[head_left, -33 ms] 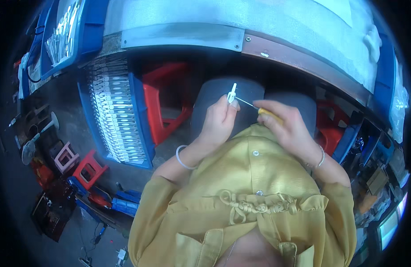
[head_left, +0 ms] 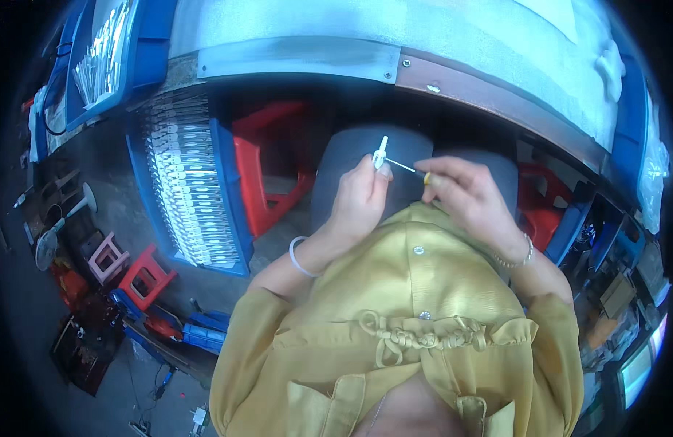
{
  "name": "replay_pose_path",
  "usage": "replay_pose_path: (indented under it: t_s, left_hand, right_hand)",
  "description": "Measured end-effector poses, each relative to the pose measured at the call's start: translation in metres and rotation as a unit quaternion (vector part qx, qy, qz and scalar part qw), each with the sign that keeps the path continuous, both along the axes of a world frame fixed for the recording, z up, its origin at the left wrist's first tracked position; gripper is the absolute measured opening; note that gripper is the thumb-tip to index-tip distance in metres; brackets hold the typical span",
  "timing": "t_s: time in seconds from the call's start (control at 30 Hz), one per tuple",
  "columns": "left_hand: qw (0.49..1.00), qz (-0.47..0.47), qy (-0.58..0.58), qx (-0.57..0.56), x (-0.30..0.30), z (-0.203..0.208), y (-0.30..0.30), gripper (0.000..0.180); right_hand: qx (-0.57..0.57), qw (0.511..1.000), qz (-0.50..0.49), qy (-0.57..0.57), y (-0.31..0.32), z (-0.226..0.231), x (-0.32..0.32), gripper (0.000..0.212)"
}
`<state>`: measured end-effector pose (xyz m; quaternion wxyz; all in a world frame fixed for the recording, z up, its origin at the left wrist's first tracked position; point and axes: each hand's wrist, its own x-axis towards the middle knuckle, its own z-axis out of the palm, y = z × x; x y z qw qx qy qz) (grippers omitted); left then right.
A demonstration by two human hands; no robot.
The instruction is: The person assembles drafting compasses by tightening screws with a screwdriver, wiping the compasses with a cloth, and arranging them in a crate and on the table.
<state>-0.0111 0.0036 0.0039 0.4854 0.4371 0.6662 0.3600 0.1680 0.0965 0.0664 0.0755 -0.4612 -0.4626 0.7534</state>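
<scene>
Above my lap, my left hand (head_left: 360, 198) pinches a small white plastic piece (head_left: 382, 151) with a narrow tip pointing up and away from me. My right hand (head_left: 473, 198) is closed around the yellow handle of a screwdriver (head_left: 400, 165). Its thin metal shaft points left and meets the side of the white piece just above my left fingertips. Most of the handle is hidden in my right fingers. Whether the screwdriver's tip sits in a screw is too small to tell.
A worktable edge (head_left: 300, 60) runs across in front of me. Left of my legs, a blue crate (head_left: 231, 197) holds rows of white-and-metal parts. Another blue bin (head_left: 148, 62) with long pieces is on the table. A red stool (head_left: 253, 171) stands beside the crate.
My right hand has turned around the screwdriver handle, so less of the yellow shows. The left hand and white plastic piece look unmoved.
</scene>
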Motion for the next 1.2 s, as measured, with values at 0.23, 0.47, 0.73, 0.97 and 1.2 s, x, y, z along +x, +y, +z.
replay_pose_path:
  t_s: [0.23, 0.47, 0.73, 0.97, 1.2]
  left_hand:
    - [0.994, -0.012, 0.106, 0.022, 0.002, -0.007, 0.002, 0.019]
    - [0.998, -0.019, 0.048, 0.021, 0.0, -0.008, -0.006, 0.016]
    - [0.997, -0.01, 0.072, 0.037, -0.006, -0.014, 0.007, 0.016]
    - [0.986, -0.036, 0.15, 0.069, 0.0, -0.016, 0.008, 0.012]
    - [0.934, 0.09, -0.326, -0.116, -0.013, 0.013, -0.009, 0.027]
  right_hand:
    - [0.024, 0.998, 0.013, -0.061, 0.015, -0.012, -0.011, 0.016]
    - [0.537, 0.678, 0.475, -0.164, 0.008, 0.026, -0.023, 0.039]
    - [0.364, 0.897, 0.236, -0.087, 0.014, -0.015, -0.023, 0.026]
    - [0.0, 1.0, 0.009, -0.013, 0.006, -0.02, -0.01, 0.023]
    - [0.446, 0.863, 0.224, -0.075, 0.012, 0.038, 0.037, 0.027]
